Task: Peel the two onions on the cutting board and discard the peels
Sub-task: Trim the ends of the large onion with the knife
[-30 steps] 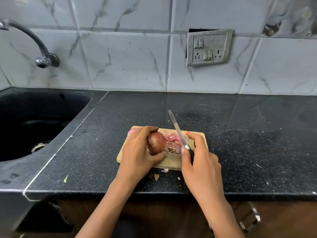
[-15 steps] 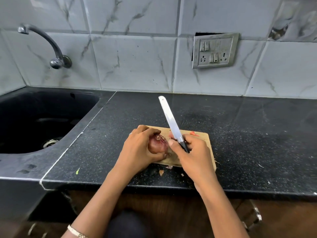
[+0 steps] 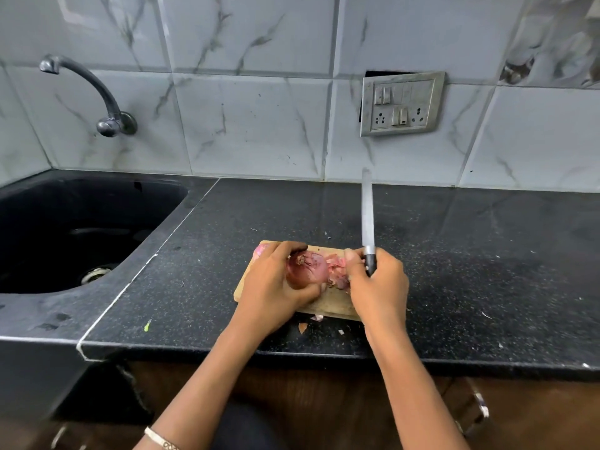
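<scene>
Sitting in grip of left hand [image 3: 274,284]: onion [image 3: 310,269]

Reddish-purple onion [image 3: 308,267]; tan wooden cutting board [image 3: 328,306]; black speckled counter [image 3: 470,271]; grey-veined white tiles [image 3: 253,125]; black sink [image 3: 65,228].

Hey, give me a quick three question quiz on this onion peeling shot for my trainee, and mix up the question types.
1. True or false: the left hand grips the onion over the cutting board.
2. The knife in the right hand has its blade pointing: A) away from the person, B) toward the sink, C) down into the board.
3. Fill in: loose peels lie on the board between the onion and the ___ hand.
Key: 1 true; 2 A; 3 right.
</scene>
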Demonstrator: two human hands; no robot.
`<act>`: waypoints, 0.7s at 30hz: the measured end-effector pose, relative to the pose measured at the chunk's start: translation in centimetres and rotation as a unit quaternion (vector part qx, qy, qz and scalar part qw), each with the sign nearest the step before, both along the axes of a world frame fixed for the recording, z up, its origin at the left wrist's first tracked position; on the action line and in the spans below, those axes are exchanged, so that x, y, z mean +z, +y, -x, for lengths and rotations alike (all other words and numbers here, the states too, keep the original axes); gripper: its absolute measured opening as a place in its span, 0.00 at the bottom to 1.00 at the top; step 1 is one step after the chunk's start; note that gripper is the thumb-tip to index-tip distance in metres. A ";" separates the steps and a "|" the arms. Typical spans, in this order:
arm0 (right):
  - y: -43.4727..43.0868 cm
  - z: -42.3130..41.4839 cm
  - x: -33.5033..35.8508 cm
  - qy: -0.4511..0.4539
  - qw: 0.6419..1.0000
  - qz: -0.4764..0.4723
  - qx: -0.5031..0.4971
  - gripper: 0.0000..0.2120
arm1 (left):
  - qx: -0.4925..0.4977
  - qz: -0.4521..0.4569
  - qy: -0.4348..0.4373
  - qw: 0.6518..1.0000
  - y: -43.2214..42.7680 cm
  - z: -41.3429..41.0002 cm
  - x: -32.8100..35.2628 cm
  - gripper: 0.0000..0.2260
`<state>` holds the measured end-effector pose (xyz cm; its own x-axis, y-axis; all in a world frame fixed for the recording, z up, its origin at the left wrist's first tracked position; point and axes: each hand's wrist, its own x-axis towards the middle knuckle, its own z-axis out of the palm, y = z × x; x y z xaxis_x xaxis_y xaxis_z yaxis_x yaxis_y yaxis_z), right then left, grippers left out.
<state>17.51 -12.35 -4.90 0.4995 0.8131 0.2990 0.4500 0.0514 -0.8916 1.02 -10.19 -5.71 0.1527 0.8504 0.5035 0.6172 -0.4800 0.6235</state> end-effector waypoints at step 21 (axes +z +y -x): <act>-6.4 1.3 0.2 -0.121 0.977 0.057 0.164 0.22 | -0.111 0.095 -0.189 0.971 -0.8 2.5 -1.4 0.20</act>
<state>16.17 -18.79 -4.75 0.1332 0.9522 0.2747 0.6243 0.1347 -0.7695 -1.49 -11.04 -7.13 0.1782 0.9008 0.3960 0.2217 -0.4288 0.8758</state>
